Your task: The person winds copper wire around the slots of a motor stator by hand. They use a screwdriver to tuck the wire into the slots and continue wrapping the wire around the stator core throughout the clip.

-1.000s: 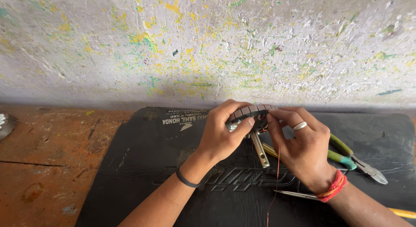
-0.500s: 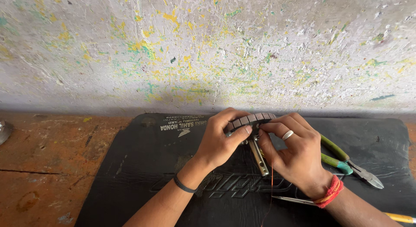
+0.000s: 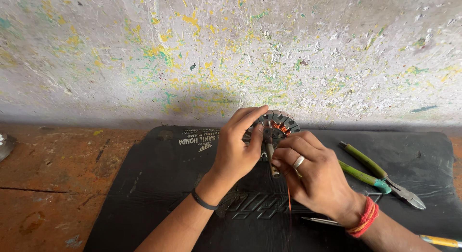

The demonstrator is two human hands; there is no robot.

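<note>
- A motor stator (image 3: 278, 125) is gripped at its rim by the left hand (image 3: 237, 151).
- Copper wire (image 3: 289, 199) is pinched by the right hand (image 3: 315, 175), beside green-handled pliers (image 3: 378, 174).

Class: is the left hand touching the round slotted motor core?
Touching: the head view shows the left hand's fingers wrapped on the motor core's rim.

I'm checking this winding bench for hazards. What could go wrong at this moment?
1. The thin copper wire trailing from the right hand could snag or snap if pulled hard against the toothed metal ring.
2. The ring is pinched only by the fingers of the left hand, so it might slip or twist.
3. The pliers lie close by the right wrist and could be knocked.
</note>
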